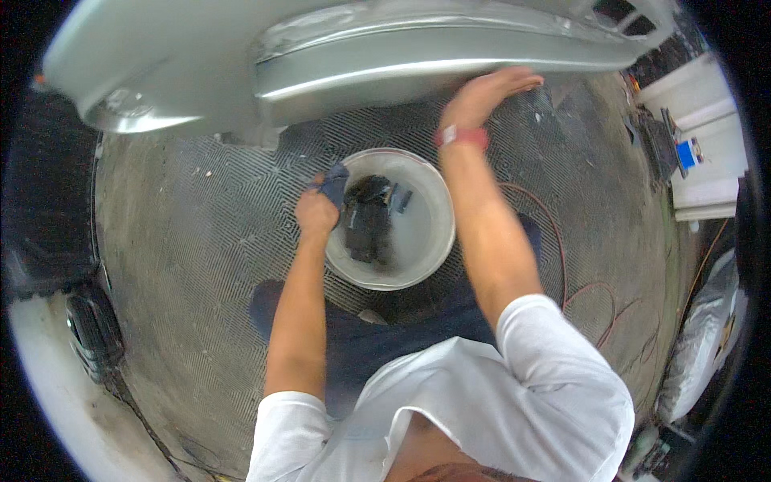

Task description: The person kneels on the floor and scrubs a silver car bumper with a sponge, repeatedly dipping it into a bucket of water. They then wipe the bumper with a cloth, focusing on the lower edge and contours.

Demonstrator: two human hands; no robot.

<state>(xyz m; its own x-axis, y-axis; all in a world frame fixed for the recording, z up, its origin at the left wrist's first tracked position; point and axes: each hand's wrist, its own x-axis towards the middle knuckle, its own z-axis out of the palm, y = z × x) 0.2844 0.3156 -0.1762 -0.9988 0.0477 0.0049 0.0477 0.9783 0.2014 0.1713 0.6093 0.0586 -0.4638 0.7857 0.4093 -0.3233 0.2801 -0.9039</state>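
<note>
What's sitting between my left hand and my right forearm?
In the head view, a round, pale bucket lies between your left hand and right forearm, with a dark, soaked-looking item inside it.

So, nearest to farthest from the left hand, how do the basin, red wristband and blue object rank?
From the left hand:
1. basin: just to its right
2. red wristband: basin's upper right
3. blue object: far right

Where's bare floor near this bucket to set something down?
Floor looks bare between the left hand and the black object at lower left, and between the reddish hose and white panels. Crowded: around the bucket, with legs and silvery bumper close.
</note>
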